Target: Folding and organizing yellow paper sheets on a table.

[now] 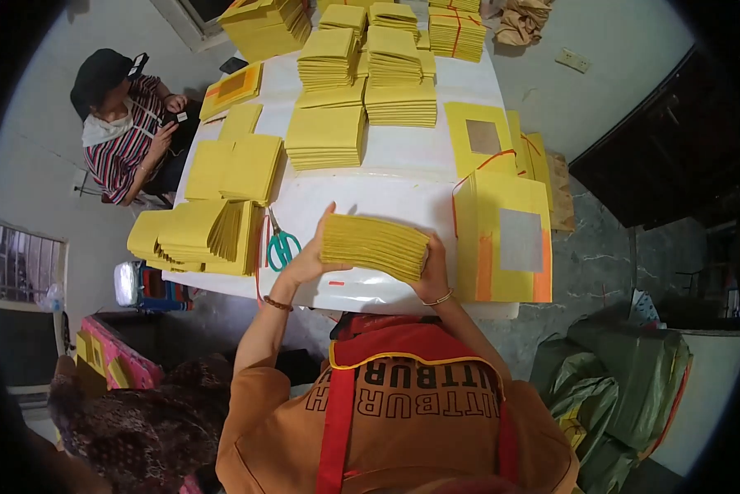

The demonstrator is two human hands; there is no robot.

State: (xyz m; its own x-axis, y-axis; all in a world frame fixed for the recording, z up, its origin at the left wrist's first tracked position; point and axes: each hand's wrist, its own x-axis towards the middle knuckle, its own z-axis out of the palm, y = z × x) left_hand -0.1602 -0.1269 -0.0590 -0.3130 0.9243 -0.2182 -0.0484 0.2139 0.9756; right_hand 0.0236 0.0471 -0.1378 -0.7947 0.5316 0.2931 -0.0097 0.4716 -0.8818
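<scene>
The left hand [308, 262] and the right hand [432, 276] both grasp one thick stack of yellow paper sheets [375, 244], one hand at each end, and hold it just above the near edge of the white table [403, 177]. Green-handled scissors [282, 245] lie just beside the left hand. Further away many yellow paper piles [327, 136] cover the table. At the far left corner sits a person in a striped shirt [123, 140].

White table [403, 177] bears yellow paper stacks [327, 136] and green scissors [282, 247].
</scene>
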